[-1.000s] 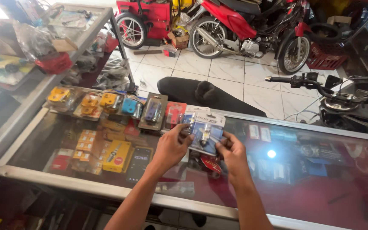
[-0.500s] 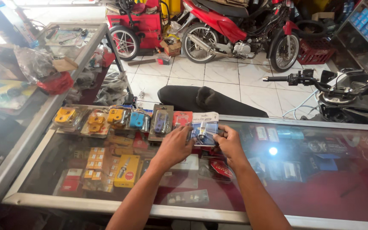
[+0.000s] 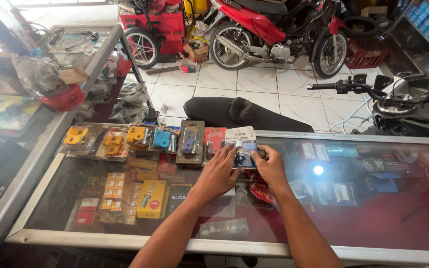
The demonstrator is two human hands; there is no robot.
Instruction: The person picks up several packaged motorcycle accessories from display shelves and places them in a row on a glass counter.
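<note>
Both hands meet over a blue-and-white blister pack (image 3: 241, 145) at the far edge of a glass-topped counter (image 3: 363, 226) in a motorcycle parts shop. The left hand (image 3: 220, 171) lies with its fingers spread across the pack's left side, its grip pressed on the card; the right hand (image 3: 271, 166) pinches the pack's right edge, thumb and fingers closed on it. The pack lies near flat on the glass at the right end of a row of carded parts: 3 yellow packs (image 3: 106, 140) at the left, then a light blue pack (image 3: 162, 139), a dark card with a purple part (image 3: 190, 141) and a red pack (image 3: 215, 140) just beside the one being held. Under the glass sit a yellow box (image 3: 151, 198) showing a spark plug, stacks of small orange and red boxes (image 3: 111, 197) and a phone (image 3: 177, 196) with its screen lit. A bright lamp reflection (image 3: 318, 169) shines on the glass to the right of the hands. Beyond the counter a black motorcycle seat (image 3: 244, 115) lies on the white tiled floor (image 3: 274, 84), a red motorcycle (image 3: 269, 27) stands at the back, and handlebars (image 3: 368, 92) of another machine reach in from the right. A second glass counter (image 3: 50, 106) runs along the left, cluttered with bags and tools.
</note>
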